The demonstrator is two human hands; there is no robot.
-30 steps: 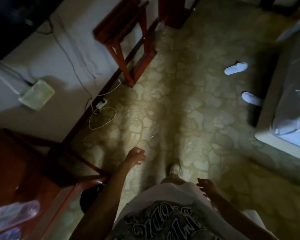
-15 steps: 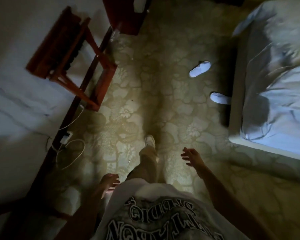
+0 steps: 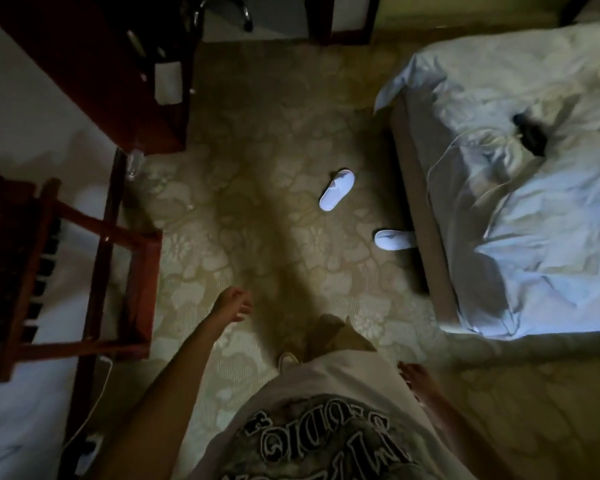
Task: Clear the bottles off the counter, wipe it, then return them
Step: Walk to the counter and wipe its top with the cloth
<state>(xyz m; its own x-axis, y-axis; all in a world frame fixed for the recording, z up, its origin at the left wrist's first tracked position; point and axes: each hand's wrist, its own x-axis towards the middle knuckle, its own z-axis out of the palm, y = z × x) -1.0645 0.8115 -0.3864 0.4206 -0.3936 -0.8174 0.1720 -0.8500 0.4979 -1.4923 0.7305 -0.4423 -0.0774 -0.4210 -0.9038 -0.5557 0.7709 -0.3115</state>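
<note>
Hands hang over patterned carpet: left hand loosely curled, empty; right hand relaxed, empty. Two white slippers lie beside the bed.

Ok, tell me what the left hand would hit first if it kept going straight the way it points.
The left hand points forward over the carpet. Nothing stands close in that line; it looks free until the dark wooden cabinet far ahead, though depth is hard to judge in this dim view.
</note>
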